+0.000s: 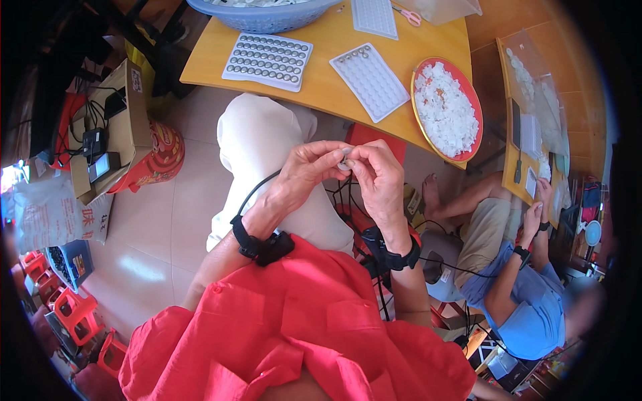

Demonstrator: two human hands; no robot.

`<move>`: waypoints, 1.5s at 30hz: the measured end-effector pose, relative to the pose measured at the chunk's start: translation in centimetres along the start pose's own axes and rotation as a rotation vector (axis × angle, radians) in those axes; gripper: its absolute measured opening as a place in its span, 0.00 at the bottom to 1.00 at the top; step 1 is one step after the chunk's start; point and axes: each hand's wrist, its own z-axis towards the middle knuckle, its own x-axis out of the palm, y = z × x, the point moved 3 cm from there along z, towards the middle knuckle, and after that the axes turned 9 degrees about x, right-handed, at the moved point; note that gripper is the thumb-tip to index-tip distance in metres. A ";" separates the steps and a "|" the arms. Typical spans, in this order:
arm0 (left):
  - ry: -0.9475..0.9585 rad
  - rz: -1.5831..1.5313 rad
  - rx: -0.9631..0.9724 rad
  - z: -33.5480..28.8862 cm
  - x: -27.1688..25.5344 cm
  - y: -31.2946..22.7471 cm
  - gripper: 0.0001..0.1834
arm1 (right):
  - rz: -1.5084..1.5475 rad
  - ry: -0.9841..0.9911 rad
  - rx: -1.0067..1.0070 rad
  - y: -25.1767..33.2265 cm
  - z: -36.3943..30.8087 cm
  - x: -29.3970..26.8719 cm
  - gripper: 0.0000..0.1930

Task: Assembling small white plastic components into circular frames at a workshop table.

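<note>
My left hand [310, 165] and my right hand [377, 175] meet above my lap, fingertips pinched together. Between them is a small round silvery piece [345, 160], partly hidden by the fingers. Beyond the hands, a white tray [297, 85] on the table carries rows of small round metal discs [267, 57]. A second white tray [381, 100] lies to its right, tilted, with a few discs along its far edge. At the table's right side, a red round tray [476, 100] with a yellow rim holds a heap of small white pieces [445, 110].
A blue basket [267, 19], another white tray [374, 17] and pink-handled scissors [409, 16] rest on the far part of the yellow table [328, 63]. To the right, a co-worker in blue [528, 301] sits at another table. An open cardboard box [137, 110] with cables stands left.
</note>
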 end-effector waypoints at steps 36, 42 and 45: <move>0.055 -0.062 -0.003 0.4 0.1 -0.3 0.14 | 0.610 0.025 0.538 -0.6 0.2 0.1 0.04; 0.083 -0.187 0.013 0.2 0.2 -0.8 0.15 | 0.522 -0.027 0.365 -0.2 -0.2 0.0 0.08; 0.089 -0.212 0.016 0.2 0.1 -0.7 0.15 | 0.088 -0.112 0.088 1.9 -0.2 -0.3 0.12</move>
